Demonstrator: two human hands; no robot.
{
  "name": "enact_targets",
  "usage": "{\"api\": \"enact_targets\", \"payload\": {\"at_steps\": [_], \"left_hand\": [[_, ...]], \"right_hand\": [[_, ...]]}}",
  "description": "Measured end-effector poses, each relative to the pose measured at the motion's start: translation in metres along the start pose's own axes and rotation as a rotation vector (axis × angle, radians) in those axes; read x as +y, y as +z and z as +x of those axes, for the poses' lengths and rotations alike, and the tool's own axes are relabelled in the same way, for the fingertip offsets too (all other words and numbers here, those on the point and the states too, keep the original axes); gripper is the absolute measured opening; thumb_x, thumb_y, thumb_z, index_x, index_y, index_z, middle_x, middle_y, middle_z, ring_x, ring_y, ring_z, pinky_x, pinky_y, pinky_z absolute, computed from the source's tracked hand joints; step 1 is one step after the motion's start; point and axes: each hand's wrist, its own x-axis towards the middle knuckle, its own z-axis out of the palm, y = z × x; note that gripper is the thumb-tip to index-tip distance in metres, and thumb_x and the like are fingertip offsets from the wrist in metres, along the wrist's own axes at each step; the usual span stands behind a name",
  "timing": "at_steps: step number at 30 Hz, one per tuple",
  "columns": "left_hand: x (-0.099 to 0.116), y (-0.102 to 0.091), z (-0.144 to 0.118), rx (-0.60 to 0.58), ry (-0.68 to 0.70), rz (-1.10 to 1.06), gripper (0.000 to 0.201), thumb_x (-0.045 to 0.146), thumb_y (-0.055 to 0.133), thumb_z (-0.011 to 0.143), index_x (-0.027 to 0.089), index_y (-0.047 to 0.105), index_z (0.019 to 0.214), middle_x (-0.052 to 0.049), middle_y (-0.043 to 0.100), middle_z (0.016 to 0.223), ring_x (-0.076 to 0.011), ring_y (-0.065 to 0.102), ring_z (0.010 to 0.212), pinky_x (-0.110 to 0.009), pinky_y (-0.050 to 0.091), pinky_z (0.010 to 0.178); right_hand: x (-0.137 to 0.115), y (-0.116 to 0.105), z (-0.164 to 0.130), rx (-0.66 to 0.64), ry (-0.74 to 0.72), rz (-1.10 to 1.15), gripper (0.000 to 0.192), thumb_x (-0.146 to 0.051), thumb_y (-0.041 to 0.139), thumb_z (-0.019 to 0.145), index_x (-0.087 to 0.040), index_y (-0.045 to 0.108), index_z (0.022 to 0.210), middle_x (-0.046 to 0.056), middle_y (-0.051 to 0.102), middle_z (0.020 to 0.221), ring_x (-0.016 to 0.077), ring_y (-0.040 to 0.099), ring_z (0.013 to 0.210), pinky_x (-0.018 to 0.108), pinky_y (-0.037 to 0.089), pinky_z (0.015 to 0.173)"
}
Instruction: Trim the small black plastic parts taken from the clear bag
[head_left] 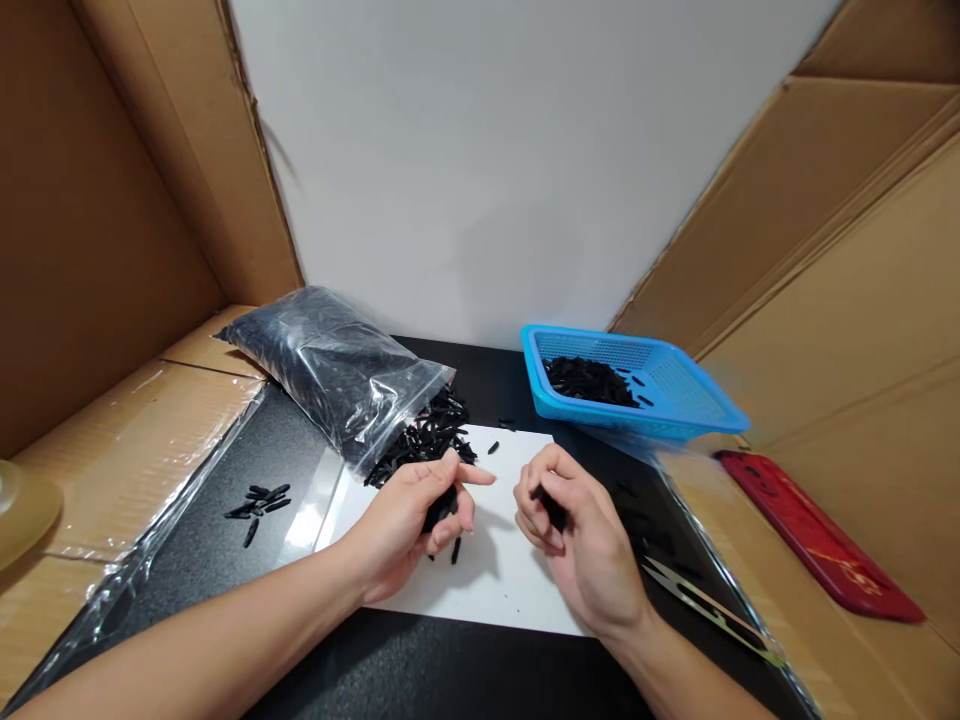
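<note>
- Head view: two bare hands work above a white sheet [517, 590] on a black tabletop [337, 665], both forearms reaching in from the bottom edge.
- Left hand [409, 505], palm turned inward, has its lower fingers bent around a clutch of slim black pieces [441, 510]; its index finger points out toward the other hand.
- Right hand [581, 530], its fingers curled into a loose fist, grips more of the black pieces, which show dark between thumb and fingers; how many cannot be told. The two hands are apart, nearly level with each other.
- Just behind the left hand, a heap of the black pieces [431, 435] lies at the mouth of a clear plastic bag [322, 360], slumped on its side and filled with dark contents. One loose piece [493, 447] rests on the sheet beyond the gap between the hands.
- Well to the left, a small cluster of black pieces [259, 500] sits on the tabletop.
- Behind the right hand, a blue plastic basket [694, 425] with mesh walls holds another pile of black pieces [592, 382], gathered mostly at its left end.
- Beside the right wrist, metal snips [705, 608] lie slantwise; farther right, a red phone case [814, 535] rests on cardboard [862, 350].
</note>
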Motion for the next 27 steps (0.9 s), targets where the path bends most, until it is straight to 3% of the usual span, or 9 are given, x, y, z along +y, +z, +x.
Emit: {"api": "enact_targets", "payload": {"at_steps": [2, 4, 8, 10, 13, 17, 22, 27], "left_hand": [[-0.001, 0.001, 0.0, -0.02, 0.006, 0.006, 0.047, 0.053, 0.062, 0.086, 0.01, 0.069, 0.102, 0.002, 0.056, 0.059, -0.0037, 0.029, 0.041, -0.022, 0.019, 0.045], [-0.001, 0.002, -0.001, -0.031, 0.026, 0.016, 0.052, 0.054, 0.057, 0.089, 0.008, 0.068, 0.109, 0.001, 0.057, 0.059, -0.0043, 0.029, 0.041, -0.022, 0.019, 0.045], [-0.001, 0.003, -0.001, -0.023, 0.064, 0.053, 0.058, 0.052, 0.054, 0.091, 0.007, 0.062, 0.126, -0.001, 0.06, 0.061, -0.0061, 0.032, 0.043, -0.022, 0.018, 0.044], [-0.003, 0.003, -0.001, -0.007, 0.062, 0.07, 0.061, 0.051, 0.054, 0.09, 0.009, 0.057, 0.134, -0.001, 0.059, 0.059, -0.0068, 0.034, 0.043, -0.021, 0.016, 0.043], [-0.006, 0.003, 0.0, 0.013, 0.041, 0.081, 0.062, 0.05, 0.055, 0.089, 0.011, 0.053, 0.138, 0.0, 0.059, 0.059, -0.007, 0.036, 0.044, -0.02, 0.016, 0.044], [-0.007, 0.004, 0.001, 0.009, 0.039, 0.084, 0.051, 0.042, 0.051, 0.091, 0.011, 0.059, 0.131, -0.003, 0.062, 0.062, -0.007, 0.038, 0.045, -0.021, 0.018, 0.044], [-0.002, 0.004, 0.0, -0.034, 0.059, 0.093, 0.036, 0.038, 0.05, 0.092, 0.012, 0.066, 0.112, -0.003, 0.064, 0.067, -0.0061, 0.037, 0.045, -0.021, 0.02, 0.044], [-0.003, 0.003, 0.001, -0.062, 0.056, 0.12, 0.029, 0.043, 0.057, 0.09, 0.014, 0.061, 0.087, -0.003, 0.065, 0.067, -0.0045, 0.036, 0.043, -0.02, 0.016, 0.041]], "right_hand": [[-0.002, 0.0, 0.002, -0.088, 0.162, 0.154, 0.027, -0.042, 0.051, 0.085, -0.022, 0.045, 0.067, -0.005, 0.049, 0.054, 0.0075, 0.019, 0.04, 0.022, 0.017, 0.039], [-0.002, 0.0, 0.004, -0.116, 0.236, 0.124, 0.031, -0.046, 0.051, 0.086, -0.022, 0.046, 0.067, -0.004, 0.05, 0.057, 0.0072, 0.017, 0.041, 0.022, 0.015, 0.04], [0.004, 0.001, 0.003, -0.125, 0.089, -0.324, 0.029, -0.046, 0.061, 0.085, -0.019, 0.069, 0.084, -0.007, 0.041, 0.052, 0.0101, 0.029, 0.046, 0.024, 0.023, 0.045], [0.009, 0.003, 0.0, -0.158, -0.006, -0.514, 0.03, -0.041, 0.062, 0.085, -0.017, 0.074, 0.099, -0.005, 0.045, 0.051, 0.0119, 0.036, 0.05, 0.025, 0.03, 0.05], [0.011, 0.005, -0.003, -0.173, -0.098, -0.603, 0.028, -0.033, 0.061, 0.085, -0.016, 0.076, 0.101, -0.003, 0.057, 0.054, 0.0116, 0.037, 0.049, 0.026, 0.033, 0.051], [0.009, 0.005, -0.002, -0.162, -0.085, -0.605, 0.02, -0.03, 0.06, 0.084, -0.016, 0.075, 0.088, -0.002, 0.06, 0.055, 0.0113, 0.035, 0.048, 0.025, 0.032, 0.051], [0.006, 0.0, 0.005, -0.043, -0.026, -0.487, 0.021, -0.038, 0.064, 0.081, -0.018, 0.07, 0.077, -0.005, 0.043, 0.053, 0.0119, 0.037, 0.051, 0.025, 0.032, 0.052], [0.004, -0.002, 0.008, 0.058, -0.038, -0.424, 0.021, -0.039, 0.068, 0.078, -0.018, 0.07, 0.074, -0.005, 0.04, 0.055, 0.0122, 0.037, 0.054, 0.025, 0.033, 0.053]]}}
